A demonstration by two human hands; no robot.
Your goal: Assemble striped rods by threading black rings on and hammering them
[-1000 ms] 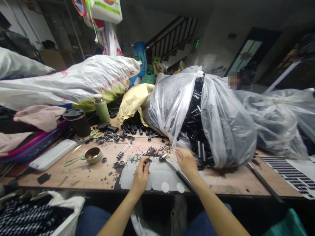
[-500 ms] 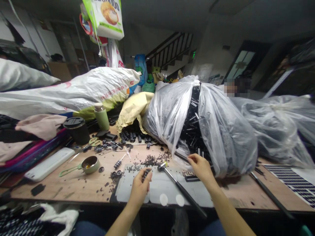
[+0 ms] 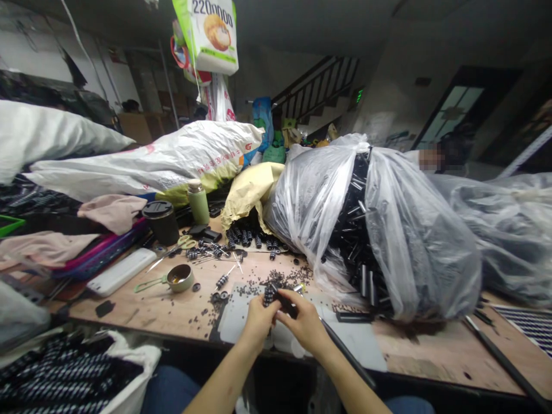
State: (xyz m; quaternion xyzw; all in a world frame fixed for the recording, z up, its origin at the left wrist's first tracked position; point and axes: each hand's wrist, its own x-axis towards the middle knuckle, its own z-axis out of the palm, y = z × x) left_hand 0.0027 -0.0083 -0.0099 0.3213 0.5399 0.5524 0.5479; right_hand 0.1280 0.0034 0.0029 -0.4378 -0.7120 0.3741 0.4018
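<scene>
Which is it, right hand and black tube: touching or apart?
Touching. The head view shows the right hand gripping the black tube in its fingers.

At the centre, the fingers cover much of the dark pieces (image 3: 269,294) held there, and the right hand (image 3: 304,322) hides part of the hammer (image 3: 349,355). The lower edge cuts off both forearms; the right edge crops the striped sheet (image 3: 526,328).

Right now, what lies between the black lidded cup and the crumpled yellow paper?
The head view shows a green bottle standing between the black lidded cup and the yellow paper, with black pieces near its base.
</scene>
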